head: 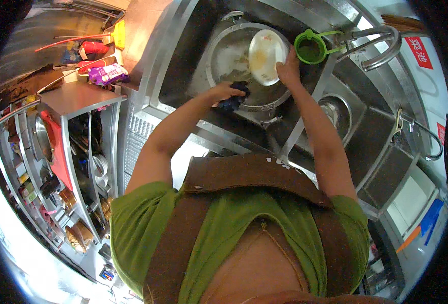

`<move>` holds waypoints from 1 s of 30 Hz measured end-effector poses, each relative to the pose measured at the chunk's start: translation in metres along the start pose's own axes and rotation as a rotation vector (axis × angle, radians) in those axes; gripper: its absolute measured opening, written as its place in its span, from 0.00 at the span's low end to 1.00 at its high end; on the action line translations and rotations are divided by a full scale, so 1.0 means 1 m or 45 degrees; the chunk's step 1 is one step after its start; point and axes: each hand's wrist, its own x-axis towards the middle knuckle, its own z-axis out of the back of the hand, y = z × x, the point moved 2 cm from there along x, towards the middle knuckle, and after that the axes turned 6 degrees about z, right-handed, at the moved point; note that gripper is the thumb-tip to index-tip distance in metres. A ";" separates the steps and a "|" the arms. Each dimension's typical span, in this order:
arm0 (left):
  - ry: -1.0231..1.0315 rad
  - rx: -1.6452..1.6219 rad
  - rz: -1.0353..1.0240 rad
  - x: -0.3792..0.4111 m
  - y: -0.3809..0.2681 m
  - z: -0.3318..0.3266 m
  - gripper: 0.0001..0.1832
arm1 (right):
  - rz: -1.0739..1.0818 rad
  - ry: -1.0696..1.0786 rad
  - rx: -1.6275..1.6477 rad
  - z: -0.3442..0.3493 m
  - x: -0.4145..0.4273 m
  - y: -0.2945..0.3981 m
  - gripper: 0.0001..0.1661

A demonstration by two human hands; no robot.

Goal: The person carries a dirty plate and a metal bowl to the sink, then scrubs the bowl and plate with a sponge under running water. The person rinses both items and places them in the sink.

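A white oval plate (265,53) with yellowish stains is tilted over a large round metal basin (211,62). My right hand (289,72) grips its right rim, thumb on the upper face. In my left hand (224,93) is a dark wadded cloth (236,97), held over the basin's near left rim and apart from the plate. Cloudy water with bits of residue shows inside the basin, which sits in a stainless steel sink (186,49).
A green strainer (310,47) hangs below a curved faucet (383,49) to the right. More sink bays follow, with a second faucet (433,140). Metal shelving (83,99) with pans and a red board (56,152) stands left. A blue-handled tool (432,216) lies far right.
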 end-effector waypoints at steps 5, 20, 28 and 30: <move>-0.069 -0.292 -0.100 -0.008 0.024 0.040 0.19 | 0.203 -0.060 -0.674 -0.025 -0.008 -0.008 0.48; -0.763 1.461 -1.087 -0.049 -0.083 -0.052 0.18 | -0.609 -0.156 1.615 -0.021 -0.072 -0.005 0.34; -0.487 0.864 -1.523 -0.084 -0.130 -0.077 0.22 | -0.443 -0.282 1.458 -0.013 -0.075 -0.026 0.43; -0.543 1.095 -1.728 -0.071 -0.124 -0.080 0.25 | -0.468 -0.286 1.588 -0.011 -0.076 -0.019 0.32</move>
